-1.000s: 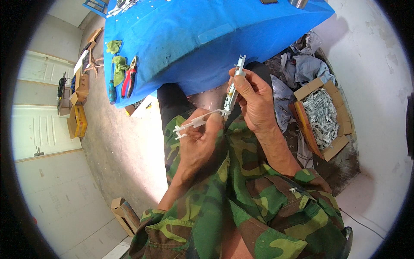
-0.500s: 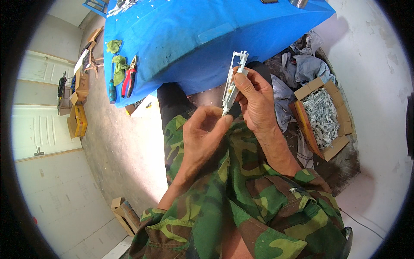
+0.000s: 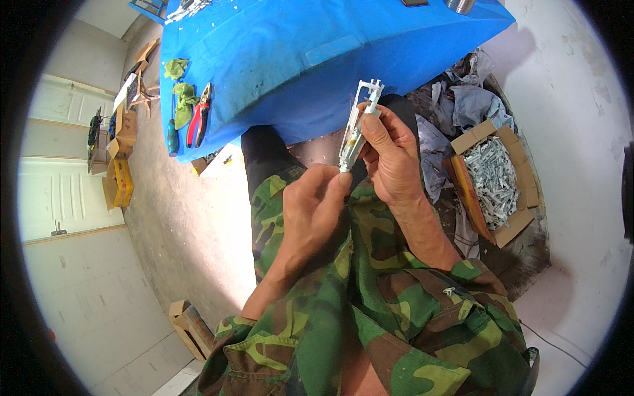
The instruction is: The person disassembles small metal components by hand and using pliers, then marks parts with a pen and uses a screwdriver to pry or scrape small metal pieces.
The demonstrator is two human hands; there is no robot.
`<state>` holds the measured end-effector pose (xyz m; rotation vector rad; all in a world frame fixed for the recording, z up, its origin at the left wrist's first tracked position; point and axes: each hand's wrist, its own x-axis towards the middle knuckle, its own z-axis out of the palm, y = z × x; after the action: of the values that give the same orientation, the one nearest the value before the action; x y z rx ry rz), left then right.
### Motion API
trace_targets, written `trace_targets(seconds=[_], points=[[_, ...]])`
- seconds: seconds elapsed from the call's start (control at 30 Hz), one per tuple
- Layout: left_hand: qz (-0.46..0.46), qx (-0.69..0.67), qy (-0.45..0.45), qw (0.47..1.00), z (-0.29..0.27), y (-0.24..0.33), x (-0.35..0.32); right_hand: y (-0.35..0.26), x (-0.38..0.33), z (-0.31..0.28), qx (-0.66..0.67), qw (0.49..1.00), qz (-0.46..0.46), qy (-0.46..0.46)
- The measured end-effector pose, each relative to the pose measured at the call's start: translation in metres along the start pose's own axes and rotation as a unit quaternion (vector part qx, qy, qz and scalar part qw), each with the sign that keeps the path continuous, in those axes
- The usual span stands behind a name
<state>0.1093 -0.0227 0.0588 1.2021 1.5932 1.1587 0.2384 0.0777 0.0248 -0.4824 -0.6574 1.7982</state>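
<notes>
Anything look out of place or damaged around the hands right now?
Nothing stands out. The right hand holds the white plastic part upright, the left hand pinches its lower end, and the box of parts sits unspilled.

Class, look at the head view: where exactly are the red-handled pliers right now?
The red-handled pliers lie on the blue table near its left edge, upper left of the head view, just right of the green cloths, well away from both hands.

One white plastic part (image 3: 356, 132), one pair of pliers (image 3: 199, 123), one screwdriver (image 3: 172, 136) — two green rags (image 3: 179, 92).
</notes>
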Motion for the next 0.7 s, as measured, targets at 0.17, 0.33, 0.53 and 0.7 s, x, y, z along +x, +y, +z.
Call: trace_targets(seconds=[0.17, 0.33, 0.53, 0.7], points=[[-0.077, -0.11, -0.04, 0.99, -0.002, 0.002, 0.002, 0.002, 0.0, -0.001, 0.04, 0.999, -0.002, -0.018], [-0.044, -0.067, -0.011, 0.997, 0.0, -0.006, 0.003, 0.002, 0.001, -0.004, 0.033, 0.999, 0.005, -0.021], [0.02, -0.006, 0.045, 0.999, 0.001, -0.001, 0.007, 0.002, 0.0, -0.003, 0.004, 1.0, 0.026, -0.014], [0.047, 0.078, 0.02, 0.996, -0.015, -0.002, 0.018, -0.006, -0.004, 0.006, -0.157, 0.987, 0.003, -0.042]])
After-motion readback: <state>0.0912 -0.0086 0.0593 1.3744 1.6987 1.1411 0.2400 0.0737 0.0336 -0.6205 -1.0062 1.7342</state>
